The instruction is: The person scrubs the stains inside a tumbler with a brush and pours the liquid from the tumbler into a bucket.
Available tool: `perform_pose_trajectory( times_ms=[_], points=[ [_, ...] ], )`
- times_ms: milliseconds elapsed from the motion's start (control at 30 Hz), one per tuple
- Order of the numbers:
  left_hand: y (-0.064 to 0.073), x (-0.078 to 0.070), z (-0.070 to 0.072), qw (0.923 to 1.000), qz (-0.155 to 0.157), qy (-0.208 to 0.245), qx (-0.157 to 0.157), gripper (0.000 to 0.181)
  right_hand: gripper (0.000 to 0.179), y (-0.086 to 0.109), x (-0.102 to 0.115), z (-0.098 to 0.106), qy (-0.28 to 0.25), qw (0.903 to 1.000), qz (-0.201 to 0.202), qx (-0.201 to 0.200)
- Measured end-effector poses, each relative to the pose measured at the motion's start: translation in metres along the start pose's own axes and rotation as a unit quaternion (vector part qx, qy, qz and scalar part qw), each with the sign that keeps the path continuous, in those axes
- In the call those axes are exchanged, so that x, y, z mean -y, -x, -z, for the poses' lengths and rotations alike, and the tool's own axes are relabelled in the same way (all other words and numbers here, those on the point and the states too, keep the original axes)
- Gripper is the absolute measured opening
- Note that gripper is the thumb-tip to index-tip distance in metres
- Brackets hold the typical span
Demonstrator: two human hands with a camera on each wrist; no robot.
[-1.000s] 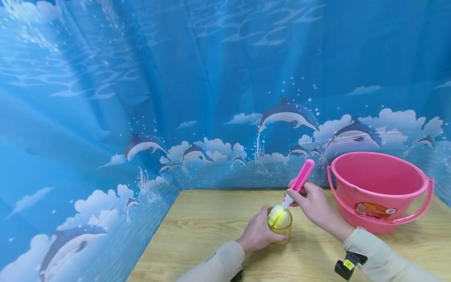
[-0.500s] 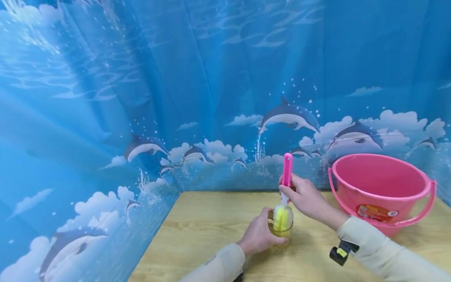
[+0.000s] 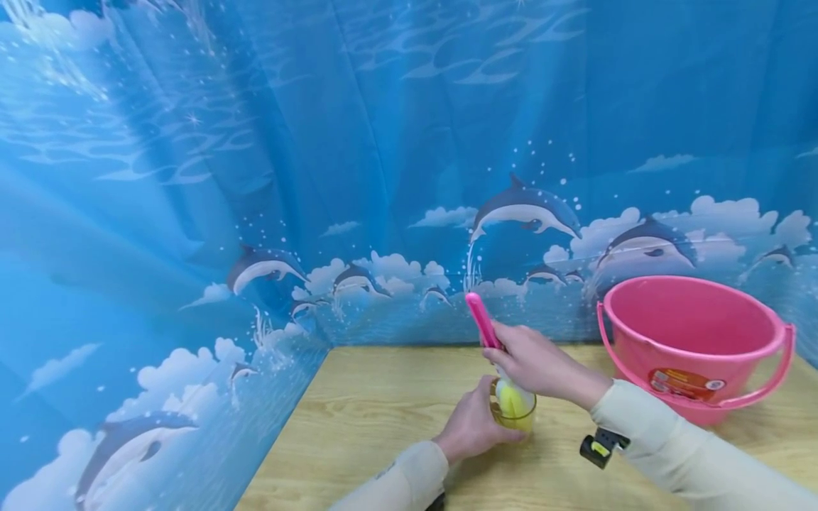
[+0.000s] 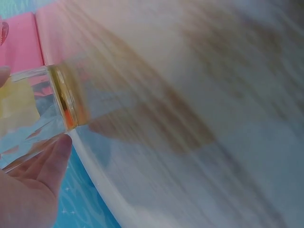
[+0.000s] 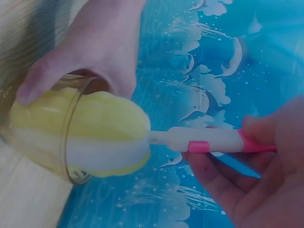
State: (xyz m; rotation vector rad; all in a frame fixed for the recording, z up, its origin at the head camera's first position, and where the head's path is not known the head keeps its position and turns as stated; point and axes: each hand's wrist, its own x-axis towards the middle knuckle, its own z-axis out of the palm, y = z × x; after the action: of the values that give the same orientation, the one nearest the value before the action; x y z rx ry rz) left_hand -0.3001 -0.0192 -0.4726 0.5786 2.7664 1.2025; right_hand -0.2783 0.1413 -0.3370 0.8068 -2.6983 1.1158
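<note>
One unreadable label [image 3: 686, 384] marks the bucket [image 3: 633, 348]; left grip [image 3: 476, 419] clasps the glass [image 3: 524, 423], right grip [image 3: 535, 360] pinches the brush [image 5: 128, 135].

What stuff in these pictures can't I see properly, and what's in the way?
Bottom inside the pink bucket: head view, hidden by its near wall.
Writing on its label: head view, too small.
Middle of the brush handle: head view, covered by the right hand.
Part of the left hand: left wrist view, cut off by the left edge.
</note>
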Motion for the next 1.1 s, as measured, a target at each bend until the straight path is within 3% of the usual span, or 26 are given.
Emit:
perform_pose_trajectory(
  times_ms=[267, 600, 767, 900, 1100],
  points=[
    [0.000, 0.001, 0.000, 0.9999, -0.008, -0.011, -0.005, 0.088, 0.007, -0.004, -0.002, 0.002, -0.045, 0.9988, -0.016, 0.003],
    [0.000, 0.001, -0.001, 0.9997, -0.026, -0.004, -0.002, 0.080, 0.011, -0.005, -0.009, 0.005, -0.090, 0.9920, -0.078, -0.042],
    [-0.001, 0.001, -0.002, 0.9996, -0.027, 0.000, -0.005, 0.080, 0.017, -0.008, -0.015, 0.006, -0.128, 0.9839, -0.105, -0.066],
    [0.000, 0.001, -0.002, 0.9997, -0.024, 0.003, -0.006, 0.081, 0.020, -0.006, -0.020, 0.008, -0.123, 0.9809, -0.115, -0.097],
    [0.000, 0.000, -0.002, 1.0000, 0.001, 0.004, -0.005, 0.084, 0.019, -0.002, -0.020, 0.020, -0.085, 0.9841, -0.101, -0.119]
  ],
)
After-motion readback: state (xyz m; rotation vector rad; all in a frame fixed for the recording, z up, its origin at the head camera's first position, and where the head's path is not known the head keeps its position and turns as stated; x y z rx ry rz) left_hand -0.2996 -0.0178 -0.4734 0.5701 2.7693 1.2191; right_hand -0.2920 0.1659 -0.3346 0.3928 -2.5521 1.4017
